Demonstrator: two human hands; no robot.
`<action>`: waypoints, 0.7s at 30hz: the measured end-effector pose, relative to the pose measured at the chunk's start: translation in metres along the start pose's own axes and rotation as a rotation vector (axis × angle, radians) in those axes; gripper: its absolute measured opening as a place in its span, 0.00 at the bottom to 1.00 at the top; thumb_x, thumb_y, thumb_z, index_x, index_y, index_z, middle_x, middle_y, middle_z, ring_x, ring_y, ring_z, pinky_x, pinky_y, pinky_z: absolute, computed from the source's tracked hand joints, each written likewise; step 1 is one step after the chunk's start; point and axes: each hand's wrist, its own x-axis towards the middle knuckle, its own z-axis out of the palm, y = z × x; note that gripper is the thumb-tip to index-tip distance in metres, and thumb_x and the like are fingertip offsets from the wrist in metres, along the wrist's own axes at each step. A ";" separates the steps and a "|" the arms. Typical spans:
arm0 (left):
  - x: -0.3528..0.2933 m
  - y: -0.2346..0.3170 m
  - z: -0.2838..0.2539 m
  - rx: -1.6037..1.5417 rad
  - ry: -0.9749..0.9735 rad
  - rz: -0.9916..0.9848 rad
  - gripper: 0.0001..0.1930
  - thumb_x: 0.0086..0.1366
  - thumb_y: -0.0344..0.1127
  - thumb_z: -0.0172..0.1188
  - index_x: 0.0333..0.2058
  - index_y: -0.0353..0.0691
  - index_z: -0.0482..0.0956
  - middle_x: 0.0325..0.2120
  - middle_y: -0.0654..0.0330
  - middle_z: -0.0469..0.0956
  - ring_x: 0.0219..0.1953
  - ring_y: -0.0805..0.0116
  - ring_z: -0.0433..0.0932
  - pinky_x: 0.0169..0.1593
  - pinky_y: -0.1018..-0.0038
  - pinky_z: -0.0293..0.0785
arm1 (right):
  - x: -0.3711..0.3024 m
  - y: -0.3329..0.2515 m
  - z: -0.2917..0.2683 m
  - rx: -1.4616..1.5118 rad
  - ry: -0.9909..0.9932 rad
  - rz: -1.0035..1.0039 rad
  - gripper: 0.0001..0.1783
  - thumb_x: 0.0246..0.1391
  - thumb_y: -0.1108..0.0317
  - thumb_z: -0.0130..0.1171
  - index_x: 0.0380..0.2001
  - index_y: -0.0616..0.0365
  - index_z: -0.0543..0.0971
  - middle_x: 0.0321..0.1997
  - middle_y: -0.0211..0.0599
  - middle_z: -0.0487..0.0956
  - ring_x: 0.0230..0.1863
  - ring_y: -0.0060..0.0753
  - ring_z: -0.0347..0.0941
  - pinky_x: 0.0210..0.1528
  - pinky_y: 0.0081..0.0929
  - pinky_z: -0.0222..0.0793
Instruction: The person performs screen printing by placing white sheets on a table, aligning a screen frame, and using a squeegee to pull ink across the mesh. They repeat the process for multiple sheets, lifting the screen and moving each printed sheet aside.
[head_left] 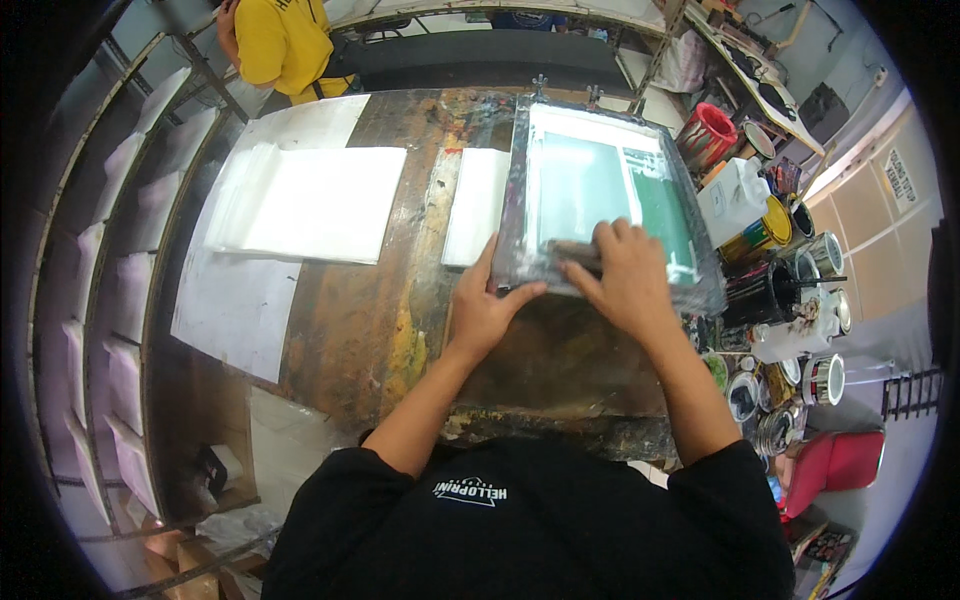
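A screen printing frame [512, 195] lies on the worktable, hinged by clamps at its far edge. Its mesh is pale green, with a darker green patch at the right. My left hand [488, 308] grips the near left corner, thumb along the near edge. In my right hand [632, 272] is a squeegee [570, 250], held against the near part of the mesh; my fingers hide part of it, and motion blurs it slightly. White sheets [478, 200] stick out at the frame's left side.
A stack of white paper [325, 200] sits left on the stained wooden table [400, 330]. Drying racks [150, 270] stand far left. Paint cans, a red bucket [708, 132] and a white jug [735, 195] crowd the right. A person in yellow [285, 45] stands beyond the table.
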 end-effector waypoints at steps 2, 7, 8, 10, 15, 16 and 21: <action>0.017 0.016 0.005 -0.160 0.052 -0.089 0.50 0.61 0.48 0.79 0.72 0.28 0.63 0.49 0.54 0.81 0.47 0.68 0.79 0.53 0.69 0.77 | 0.021 0.000 -0.020 -0.028 0.229 -0.026 0.28 0.58 0.39 0.67 0.33 0.57 0.77 0.34 0.39 0.75 0.43 0.48 0.73 0.47 0.47 0.62; 0.046 0.013 0.009 0.028 -0.032 0.207 0.57 0.65 0.58 0.72 0.79 0.35 0.46 0.62 0.39 0.70 0.68 0.46 0.67 0.73 0.48 0.57 | 0.097 0.012 -0.069 -0.083 0.419 -0.058 0.29 0.61 0.37 0.63 0.29 0.56 0.80 0.30 0.37 0.78 0.39 0.46 0.75 0.47 0.45 0.60; 0.040 0.006 0.010 0.385 -0.120 0.168 0.57 0.66 0.66 0.65 0.78 0.35 0.47 0.66 0.35 0.64 0.73 0.41 0.58 0.74 0.40 0.46 | 0.108 0.018 -0.077 -0.066 0.410 -0.065 0.32 0.63 0.35 0.59 0.29 0.57 0.81 0.29 0.39 0.79 0.37 0.46 0.77 0.46 0.45 0.61; 0.017 -0.013 0.013 0.865 -0.199 0.101 0.59 0.66 0.77 0.53 0.78 0.34 0.49 0.73 0.30 0.53 0.78 0.35 0.44 0.74 0.29 0.28 | 0.127 0.026 -0.087 -0.049 0.415 -0.053 0.35 0.64 0.33 0.57 0.28 0.59 0.81 0.27 0.41 0.79 0.34 0.48 0.77 0.45 0.44 0.62; -0.023 -0.058 0.020 1.049 -0.299 -0.064 0.63 0.64 0.86 0.41 0.77 0.33 0.50 0.78 0.30 0.40 0.81 0.34 0.29 0.69 0.24 0.10 | 0.167 0.042 -0.105 -0.021 0.404 -0.030 0.41 0.65 0.28 0.50 0.28 0.61 0.82 0.22 0.45 0.78 0.26 0.52 0.76 0.36 0.45 0.68; -0.025 -0.063 0.021 1.053 -0.256 0.007 0.64 0.63 0.86 0.41 0.77 0.30 0.49 0.78 0.32 0.41 0.81 0.37 0.31 0.69 0.24 0.11 | 0.173 0.044 -0.107 0.023 0.391 -0.005 0.43 0.65 0.26 0.49 0.29 0.61 0.83 0.22 0.45 0.79 0.27 0.51 0.77 0.34 0.45 0.70; -0.018 -0.054 0.020 0.953 -0.296 -0.064 0.63 0.63 0.85 0.44 0.76 0.28 0.52 0.79 0.39 0.46 0.82 0.42 0.37 0.73 0.28 0.14 | 0.178 0.046 -0.110 0.022 0.374 0.028 0.42 0.65 0.26 0.49 0.31 0.60 0.84 0.23 0.46 0.79 0.28 0.52 0.78 0.37 0.44 0.71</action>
